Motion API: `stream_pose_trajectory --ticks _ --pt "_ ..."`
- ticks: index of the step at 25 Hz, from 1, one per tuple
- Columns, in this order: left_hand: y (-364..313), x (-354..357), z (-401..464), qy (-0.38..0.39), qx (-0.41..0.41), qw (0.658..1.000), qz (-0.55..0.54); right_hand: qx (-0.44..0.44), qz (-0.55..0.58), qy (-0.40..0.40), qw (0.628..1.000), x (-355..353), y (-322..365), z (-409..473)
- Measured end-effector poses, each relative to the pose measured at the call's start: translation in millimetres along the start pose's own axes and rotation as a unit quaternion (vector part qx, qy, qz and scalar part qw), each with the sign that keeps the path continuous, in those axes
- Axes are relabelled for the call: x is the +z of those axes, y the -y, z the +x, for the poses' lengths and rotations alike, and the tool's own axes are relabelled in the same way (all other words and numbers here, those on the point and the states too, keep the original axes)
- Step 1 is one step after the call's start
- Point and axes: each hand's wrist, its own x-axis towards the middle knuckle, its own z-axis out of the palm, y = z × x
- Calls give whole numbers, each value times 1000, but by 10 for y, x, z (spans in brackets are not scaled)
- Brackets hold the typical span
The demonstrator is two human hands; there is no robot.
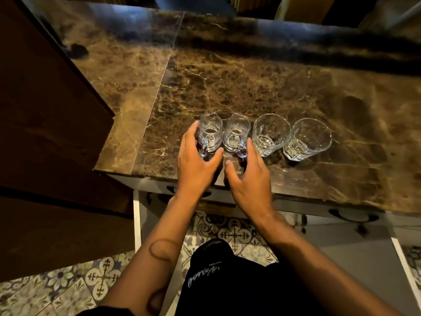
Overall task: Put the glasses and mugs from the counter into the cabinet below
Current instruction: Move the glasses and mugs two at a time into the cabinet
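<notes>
Two clear glass mugs and two clear tumblers stand in a row near the front edge of the brown marble counter [227,87]. My left hand [196,160] curls around the leftmost mug [210,133], fingers on its left side and thumb near its handle. My right hand [248,176] is spread beside the second mug [235,135], fingers touching near its handle, thumb apart. The two tumblers [270,134] [307,139] stand untouched to the right. Both cabinet doors below stand open, a white one at left [136,220] and another at right [364,252].
A tall dark wooden cabinet [45,133] rises at the left, overlapping the counter. Drawer fronts with dark handles [348,216] run under the counter edge. Patterned floor tiles [234,236] and my dark-trousered knee [216,270] are below.
</notes>
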Motion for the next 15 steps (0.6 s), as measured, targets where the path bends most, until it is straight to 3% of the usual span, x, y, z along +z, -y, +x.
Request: stream_pose_trajectory --ticks 15 --pt "153 -224 178 -24 -4 1000 -12 -4 91 -98 991 301 139 356"
